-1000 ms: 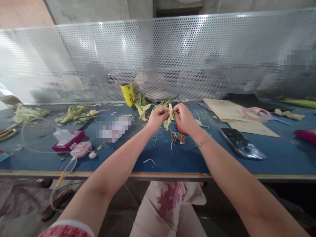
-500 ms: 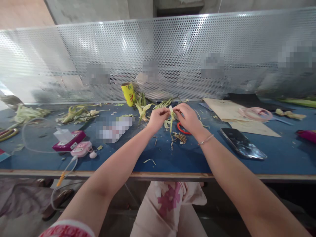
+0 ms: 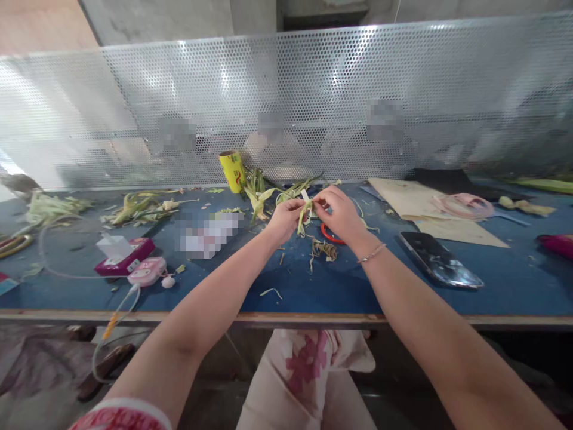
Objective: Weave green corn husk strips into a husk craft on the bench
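My left hand point(image 3: 285, 218) and my right hand point(image 3: 339, 212) meet above the blue table point(image 3: 340, 286), both pinching a small bundle of pale green leaf strips point(image 3: 305, 214) that hangs between them. The fingers of each hand are closed on the strips. Under the right hand lies a red ring point(image 3: 330, 235), and a little heap of dry leaf scraps point(image 3: 323, 249) sits just below the hands. A thin bracelet point(image 3: 370, 254) circles my right wrist.
A yellow cup point(image 3: 231, 171) and more green leaves point(image 3: 264, 191) stand behind the hands, by a perforated metal screen point(image 3: 286, 101). A phone point(image 3: 440, 260) and brown card point(image 3: 425, 209) lie right. Pink boxes point(image 3: 129, 260), a white cable point(image 3: 67, 239) and leaf piles point(image 3: 138, 206) lie left.
The hands have stayed together over the same spot, working the leaf strips. The right hand shifted a little up and left, uncovering more of the red ring.
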A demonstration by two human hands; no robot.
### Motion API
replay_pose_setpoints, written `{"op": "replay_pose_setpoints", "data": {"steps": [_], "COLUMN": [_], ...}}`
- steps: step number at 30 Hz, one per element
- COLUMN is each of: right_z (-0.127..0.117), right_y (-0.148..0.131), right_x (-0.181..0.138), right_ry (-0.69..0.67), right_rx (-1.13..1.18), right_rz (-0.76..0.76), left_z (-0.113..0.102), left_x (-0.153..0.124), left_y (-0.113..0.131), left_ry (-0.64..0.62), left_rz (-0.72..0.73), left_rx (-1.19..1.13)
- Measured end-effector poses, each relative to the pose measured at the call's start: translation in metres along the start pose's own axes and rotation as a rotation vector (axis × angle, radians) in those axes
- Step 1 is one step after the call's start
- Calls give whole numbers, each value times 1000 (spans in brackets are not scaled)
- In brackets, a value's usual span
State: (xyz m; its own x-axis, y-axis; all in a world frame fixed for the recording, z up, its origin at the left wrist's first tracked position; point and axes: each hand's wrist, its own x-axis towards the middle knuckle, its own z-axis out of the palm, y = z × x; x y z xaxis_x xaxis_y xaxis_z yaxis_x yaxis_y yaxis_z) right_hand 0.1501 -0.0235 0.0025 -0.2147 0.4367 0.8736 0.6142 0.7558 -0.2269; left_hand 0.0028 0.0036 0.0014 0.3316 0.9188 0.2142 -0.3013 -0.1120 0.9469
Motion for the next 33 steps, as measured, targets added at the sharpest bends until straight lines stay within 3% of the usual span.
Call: {"op": "replay_pose_setpoints", "data": {"steps": [8,17,27,33], "right_z": [1,-9,-6,-1], "right_y": [0,5,4,4], "right_x": [1,5,4,2], "right_ry": [8,-99,-72,-94], "right_rx": [18,168,165,140], "right_rz": [-13,100,211,234], "left_z": [-11,-10,-3,1], "left_x": [6,-3,-3,-4], "left_y": [-2,3,-1,3], "left_ry": [-33,-205,-135,-24], "left_rz": [204,-71,163,63], "left_rx": [192,-58,9,-28]}}
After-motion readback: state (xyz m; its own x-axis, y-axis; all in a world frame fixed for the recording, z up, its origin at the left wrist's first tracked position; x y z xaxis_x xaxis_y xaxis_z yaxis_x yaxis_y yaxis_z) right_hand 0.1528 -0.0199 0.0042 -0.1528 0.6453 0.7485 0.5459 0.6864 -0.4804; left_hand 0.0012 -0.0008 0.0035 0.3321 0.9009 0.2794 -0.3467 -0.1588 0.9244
